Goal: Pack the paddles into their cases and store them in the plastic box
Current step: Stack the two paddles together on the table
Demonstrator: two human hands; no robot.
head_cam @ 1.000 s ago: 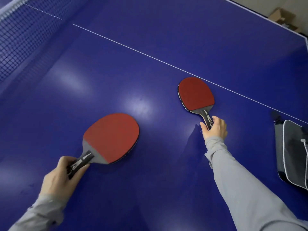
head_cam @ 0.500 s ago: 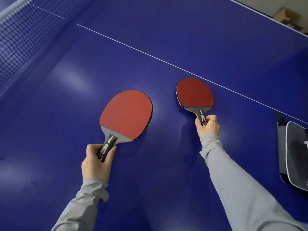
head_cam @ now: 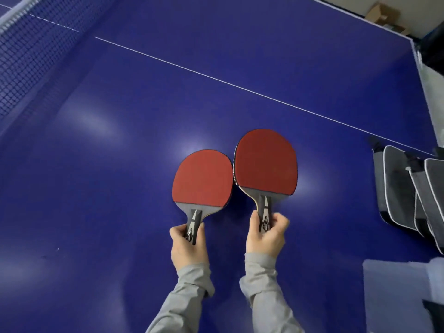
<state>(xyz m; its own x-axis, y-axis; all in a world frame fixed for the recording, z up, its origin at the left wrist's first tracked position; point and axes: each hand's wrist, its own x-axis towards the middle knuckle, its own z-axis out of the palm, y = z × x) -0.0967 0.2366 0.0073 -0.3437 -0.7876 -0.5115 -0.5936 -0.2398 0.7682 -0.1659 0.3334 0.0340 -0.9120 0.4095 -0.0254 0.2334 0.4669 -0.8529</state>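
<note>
Two red-faced paddles with black handles are held side by side above the blue table (head_cam: 101,188). My left hand (head_cam: 188,246) grips the handle of the left paddle (head_cam: 203,176). My right hand (head_cam: 266,233) grips the handle of the right paddle (head_cam: 265,162), which sits a little higher, its edge almost touching the left one. Grey paddle cases (head_cam: 408,188) with white piping lie stacked at the table's right side. A pale translucent plastic box (head_cam: 394,292) shows at the lower right, blurred.
The net (head_cam: 26,58) runs along the upper left. A white centre line (head_cam: 216,78) crosses the table diagonally. Beyond the far right table edge stand cardboard boxes (head_cam: 382,14) on the floor.
Both hands have brought the paddles together toward the middle. The left paddle swung right and upright; the right paddle came nearer. More of the cases and the plastic box came into view.
</note>
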